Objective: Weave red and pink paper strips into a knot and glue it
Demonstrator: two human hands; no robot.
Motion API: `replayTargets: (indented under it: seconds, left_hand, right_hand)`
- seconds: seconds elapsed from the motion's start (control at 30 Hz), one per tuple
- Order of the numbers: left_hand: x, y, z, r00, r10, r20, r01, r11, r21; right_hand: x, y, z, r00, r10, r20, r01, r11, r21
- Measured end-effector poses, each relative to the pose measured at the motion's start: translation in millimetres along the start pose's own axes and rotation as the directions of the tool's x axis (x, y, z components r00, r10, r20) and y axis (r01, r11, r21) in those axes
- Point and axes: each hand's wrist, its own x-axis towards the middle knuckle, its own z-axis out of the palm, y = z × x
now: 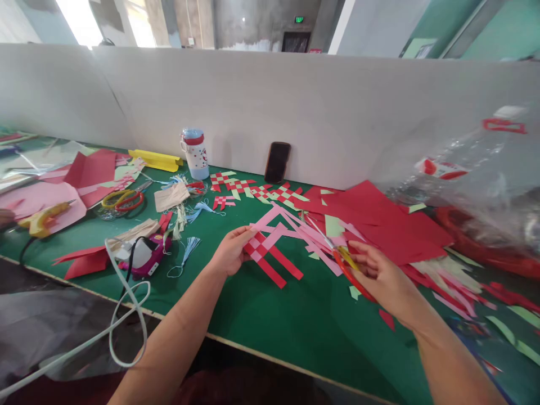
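My left hand point(233, 249) pinches a woven paper piece point(260, 247) of red and pink strips by its left edge. Two red tails of it point toward me, and pink ones stretch up and to the right. Scissors point(346, 264) with red and yellow handles are in my right hand point(375, 270), its fingers around the handles. Their blades point up and left, over loose pink strips point(314, 236). A gap separates the blades from the woven piece. Beyond my hands lies a row of finished-looking woven red and green pieces point(261, 193), with a small red and pink one point(223, 202) nearer.
A phone point(277, 162) and a bottle point(196, 154) stand by the white partition point(236, 101). Red paper sheets point(379, 225) and a large plastic bottle point(476, 146) are on the right. On the left are other scissors point(122, 201), tassels point(189, 250), a glue gun point(46, 219) and a white cable point(122, 315).
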Motion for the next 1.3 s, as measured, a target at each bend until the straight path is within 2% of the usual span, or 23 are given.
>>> replayTargets:
  seconds: [0.1,0.2,0.33,0.5,0.67,0.93,1.1,1.2,1.3]
  left_hand:
    - [-0.6,1.2,1.1,1.000,0.000,-0.012,0.000,1.000,0.002]
    - [0.6,2.3,-0.2,0.998,0.028,-0.057,-0.028,1.000,0.011]
    - [3.1,3.8,-3.0,0.985,0.115,-0.131,-0.107,0.992,0.061]
    - [1.0,4.7,1.8,0.969,0.184,-0.163,-0.168,0.980,0.109]
    - [-3.0,3.1,8.5,0.974,0.164,-0.157,-0.141,0.979,0.149]
    - [-8.9,1.4,14.6,0.992,0.102,-0.080,-0.090,0.985,0.145]
    - [-8.5,4.4,15.8,0.972,0.169,-0.164,-0.160,0.985,0.068]
    - [-7.6,5.8,14.0,0.960,0.205,-0.192,-0.200,0.979,0.047]
    - [-8.0,4.6,12.7,0.973,0.168,-0.160,-0.155,0.984,0.092]
  right_hand:
    - [0.3,-22.2,0.4,0.991,0.091,0.099,-0.118,0.936,0.331]
    - [1.1,-50.7,11.9,0.962,0.057,0.268,-0.193,0.835,0.516]
    - [4.0,-66.0,36.1,0.884,-0.027,0.468,-0.267,0.792,0.549]
    - [2.2,-49.8,57.5,0.821,-0.003,0.572,-0.379,0.747,0.547]
    - [0.5,-35.7,64.9,0.801,0.041,0.597,-0.415,0.757,0.505]
    - [1.5,-36.9,65.9,0.815,0.071,0.575,-0.416,0.763,0.495]
    - [2.0,-37.4,65.8,0.802,0.126,0.584,-0.480,0.718,0.504]
    - [0.8,-38.6,65.2,0.818,0.105,0.565,-0.431,0.763,0.482]
    - [-0.7,-39.7,64.4,0.827,0.078,0.556,-0.377,0.811,0.447]
